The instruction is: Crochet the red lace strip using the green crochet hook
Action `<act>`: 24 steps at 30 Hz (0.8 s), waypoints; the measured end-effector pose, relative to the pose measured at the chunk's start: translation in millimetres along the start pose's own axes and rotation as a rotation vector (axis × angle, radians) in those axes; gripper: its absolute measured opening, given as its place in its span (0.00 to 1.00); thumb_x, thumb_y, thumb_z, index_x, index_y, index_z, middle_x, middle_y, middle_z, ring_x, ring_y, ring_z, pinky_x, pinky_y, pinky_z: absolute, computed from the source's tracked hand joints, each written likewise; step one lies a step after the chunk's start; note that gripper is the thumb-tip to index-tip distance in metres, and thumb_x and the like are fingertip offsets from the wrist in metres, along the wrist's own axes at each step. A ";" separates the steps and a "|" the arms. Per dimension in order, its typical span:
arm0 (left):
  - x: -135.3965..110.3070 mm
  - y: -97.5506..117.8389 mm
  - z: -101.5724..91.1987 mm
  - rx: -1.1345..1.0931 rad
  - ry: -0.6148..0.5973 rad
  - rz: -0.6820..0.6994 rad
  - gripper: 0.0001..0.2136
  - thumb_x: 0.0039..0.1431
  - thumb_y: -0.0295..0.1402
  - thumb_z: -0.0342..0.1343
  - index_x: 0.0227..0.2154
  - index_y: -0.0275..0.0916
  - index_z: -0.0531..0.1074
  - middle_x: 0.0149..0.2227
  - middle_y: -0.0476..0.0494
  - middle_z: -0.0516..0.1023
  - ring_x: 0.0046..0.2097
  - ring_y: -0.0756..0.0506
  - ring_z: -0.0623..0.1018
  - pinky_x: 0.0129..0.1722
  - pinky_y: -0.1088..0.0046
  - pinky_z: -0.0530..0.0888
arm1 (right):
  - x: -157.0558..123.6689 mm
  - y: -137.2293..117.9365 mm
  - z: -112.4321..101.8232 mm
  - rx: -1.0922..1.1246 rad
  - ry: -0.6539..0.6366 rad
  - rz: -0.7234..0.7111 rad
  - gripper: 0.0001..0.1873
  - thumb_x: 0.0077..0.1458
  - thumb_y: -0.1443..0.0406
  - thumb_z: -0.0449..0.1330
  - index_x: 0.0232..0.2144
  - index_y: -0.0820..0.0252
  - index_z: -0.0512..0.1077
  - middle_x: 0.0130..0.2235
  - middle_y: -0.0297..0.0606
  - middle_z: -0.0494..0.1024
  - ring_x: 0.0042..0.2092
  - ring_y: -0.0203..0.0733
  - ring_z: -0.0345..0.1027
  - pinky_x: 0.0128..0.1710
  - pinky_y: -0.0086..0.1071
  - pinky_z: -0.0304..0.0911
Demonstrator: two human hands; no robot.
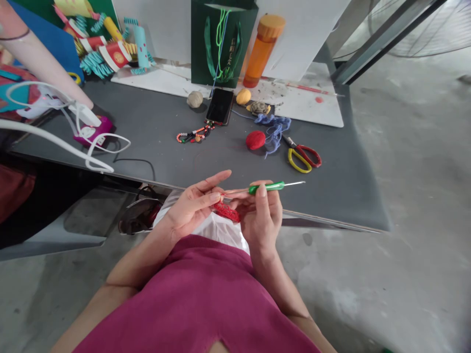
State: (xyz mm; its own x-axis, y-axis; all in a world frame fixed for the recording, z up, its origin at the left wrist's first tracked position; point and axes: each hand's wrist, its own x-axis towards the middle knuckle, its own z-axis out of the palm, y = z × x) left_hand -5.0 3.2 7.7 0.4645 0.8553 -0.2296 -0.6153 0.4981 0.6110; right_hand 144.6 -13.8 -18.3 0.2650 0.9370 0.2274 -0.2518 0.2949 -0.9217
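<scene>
Between thumb and fingers, my left hand pinches a small piece of red crochet work, its index finger stretched outward. My right hand grips a crochet hook by its green handle. One metal end of the hook reaches left to the red work at my left fingertips; the other end points right, free. Both hands are above my lap at the table's front edge. A red ball of yarn lies on the table beyond them, beside tangled blue yarn and scissors with red and yellow handles.
On the grey table are a phone with a beaded strap, a beige ball and a yellow ball. Behind stand a green paper bag and an orange bottle. White cables and a purple power socket lie left.
</scene>
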 end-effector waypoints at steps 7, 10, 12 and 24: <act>0.9 -4.2 2.4 0.026 0.022 0.046 0.22 0.47 0.31 0.79 0.47 0.48 0.86 0.39 0.49 0.88 0.39 0.50 0.82 0.46 0.73 0.76 | -2.3 -0.6 10.1 0.086 -0.013 0.024 0.11 0.65 0.52 0.66 0.37 0.50 0.75 0.26 0.25 0.82 0.21 0.34 0.74 0.25 0.30 0.75; 1.2 -5.9 1.2 0.063 0.068 0.107 0.21 0.49 0.31 0.78 0.48 0.46 0.86 0.35 0.51 0.86 0.37 0.51 0.81 0.44 0.74 0.76 | -5.4 -1.5 8.8 -0.017 0.029 -0.056 0.08 0.67 0.55 0.65 0.38 0.50 0.77 0.28 0.27 0.85 0.21 0.33 0.74 0.21 0.27 0.71; 1.4 -6.9 0.7 0.076 0.089 0.137 0.22 0.49 0.30 0.78 0.49 0.47 0.86 0.34 0.52 0.85 0.36 0.51 0.80 0.43 0.74 0.76 | -6.0 -1.5 5.2 -0.146 0.018 -0.182 0.04 0.68 0.59 0.64 0.40 0.50 0.78 0.32 0.30 0.88 0.26 0.35 0.79 0.24 0.28 0.74; 0.7 -4.4 -3.5 0.018 0.037 0.035 0.24 0.48 0.28 0.78 0.50 0.47 0.85 0.33 0.52 0.85 0.36 0.52 0.80 0.45 0.74 0.76 | -12.3 -3.1 2.7 -0.343 0.053 -0.383 0.03 0.67 0.63 0.65 0.41 0.51 0.80 0.35 0.32 0.88 0.33 0.40 0.85 0.31 0.31 0.79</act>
State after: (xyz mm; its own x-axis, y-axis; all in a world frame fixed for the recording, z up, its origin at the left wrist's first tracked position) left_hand -4.2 2.1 2.2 0.4188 0.8769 -0.2360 -0.6192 0.4659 0.6322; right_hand 139.6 -25.7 -17.4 0.3279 0.7604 0.5606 0.1897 0.5283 -0.8276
